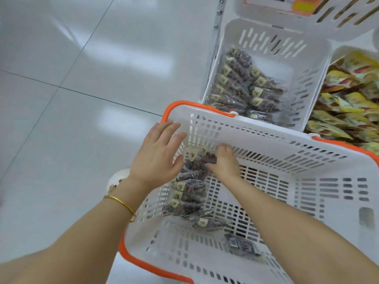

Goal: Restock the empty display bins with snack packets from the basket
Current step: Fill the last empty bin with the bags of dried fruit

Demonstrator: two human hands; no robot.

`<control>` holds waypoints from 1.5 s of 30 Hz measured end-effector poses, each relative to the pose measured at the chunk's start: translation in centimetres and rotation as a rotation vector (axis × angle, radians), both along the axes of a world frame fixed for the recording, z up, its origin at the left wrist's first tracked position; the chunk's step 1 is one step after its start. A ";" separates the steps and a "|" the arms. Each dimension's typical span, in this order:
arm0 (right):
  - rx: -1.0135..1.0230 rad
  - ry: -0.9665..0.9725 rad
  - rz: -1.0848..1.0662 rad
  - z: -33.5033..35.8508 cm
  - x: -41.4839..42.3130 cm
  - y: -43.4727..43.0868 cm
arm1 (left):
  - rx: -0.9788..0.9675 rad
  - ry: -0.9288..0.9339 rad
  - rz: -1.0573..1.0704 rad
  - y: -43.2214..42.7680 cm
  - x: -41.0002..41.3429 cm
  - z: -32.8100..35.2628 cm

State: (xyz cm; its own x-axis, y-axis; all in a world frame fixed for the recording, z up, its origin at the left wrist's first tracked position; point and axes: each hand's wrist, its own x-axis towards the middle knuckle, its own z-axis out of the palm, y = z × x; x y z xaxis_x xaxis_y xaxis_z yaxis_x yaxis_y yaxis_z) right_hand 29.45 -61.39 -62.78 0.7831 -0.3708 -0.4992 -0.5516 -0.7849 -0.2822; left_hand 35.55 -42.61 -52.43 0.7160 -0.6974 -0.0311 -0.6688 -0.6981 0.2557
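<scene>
Head view shows us the snack packets point(190, 189), clear wrappers with dark contents and small yellow labels, heaped against the left wall of the basket point(266, 128). One more packet point(242, 245) lies alone on the basket bottom, nearer to us. Our right hand point(224, 162) reaches down into the basket at the far end of the heap, with its fingers curled over the top packets and its thumb tucked against them, gripping them. Our left hand point(160, 152) is held flat with straight, spread fingers over the basket's left rim and holds nothing; we cannot tell whether it touches the rim. A gold bangle point(123, 203) sits on that wrist.

The basket is white slotted plastic with orange handles. Just beyond its far rim stands a white display bin point(303, 58) with two rows of the same dark packets point(242, 87) along its left side and bare bottom on its right. The next bin to the right holds yellow packets point(348, 95). Above them is another white bin point(287, 23) bearing an orange label point(303, 5). Pale tiled floor point(71, 78) fills the left.
</scene>
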 end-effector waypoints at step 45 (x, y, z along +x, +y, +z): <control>-0.871 -0.767 0.151 17.4 2.6 -18.5 | -0.088 0.117 0.022 -19.1 7.2 5.3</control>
